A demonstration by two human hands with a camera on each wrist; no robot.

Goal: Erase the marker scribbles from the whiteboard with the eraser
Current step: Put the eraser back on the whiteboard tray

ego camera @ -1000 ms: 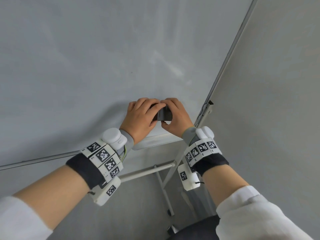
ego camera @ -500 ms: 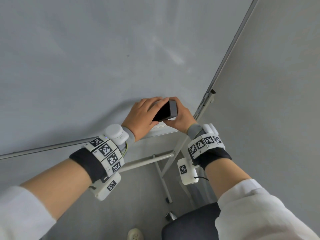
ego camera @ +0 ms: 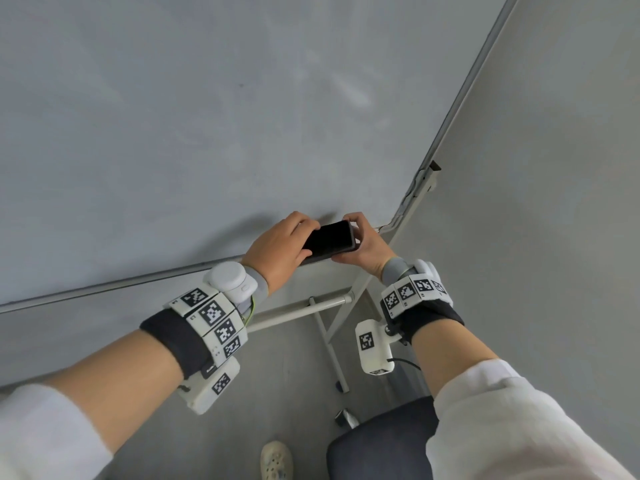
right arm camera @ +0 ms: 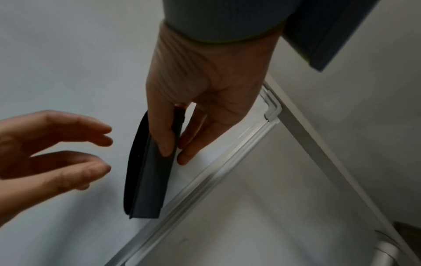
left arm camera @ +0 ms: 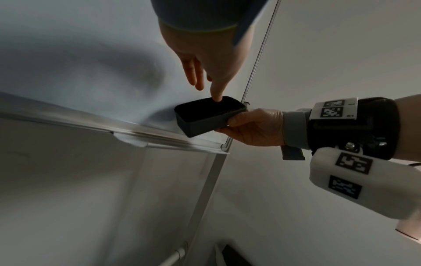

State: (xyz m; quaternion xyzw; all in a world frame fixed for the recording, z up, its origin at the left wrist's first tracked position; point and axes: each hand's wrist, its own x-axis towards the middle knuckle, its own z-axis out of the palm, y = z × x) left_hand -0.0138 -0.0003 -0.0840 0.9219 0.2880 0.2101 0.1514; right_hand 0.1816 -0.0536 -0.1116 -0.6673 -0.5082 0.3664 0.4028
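Note:
A black eraser [ego camera: 330,239] is held at the whiteboard's [ego camera: 207,133] lower right corner, its dark felt face turned up toward me. My right hand [ego camera: 367,247] grips its right end, thumb on one long side and fingers on the other, as the right wrist view shows on the eraser [right arm camera: 150,180]. My left hand [ego camera: 277,247] is at the left end with loose fingers. In the left wrist view one fingertip of the left hand [left arm camera: 209,59] touches the felt of the eraser [left arm camera: 205,117]. The board looks grey with faint smears and no clear scribbles.
The board's metal bottom rail [ego camera: 104,284] and right frame edge [ego camera: 460,109] meet by the hands. Below are the stand's crossbar [ego camera: 304,308] and legs. A grey wall [ego camera: 536,202] is at the right, a dark chair seat [ego camera: 377,452] and a shoe [ego camera: 276,459] below.
The eraser has been turned from edge-on to show its wide black face. Both hands have stayed at the board's lower right corner. My view has tipped downward.

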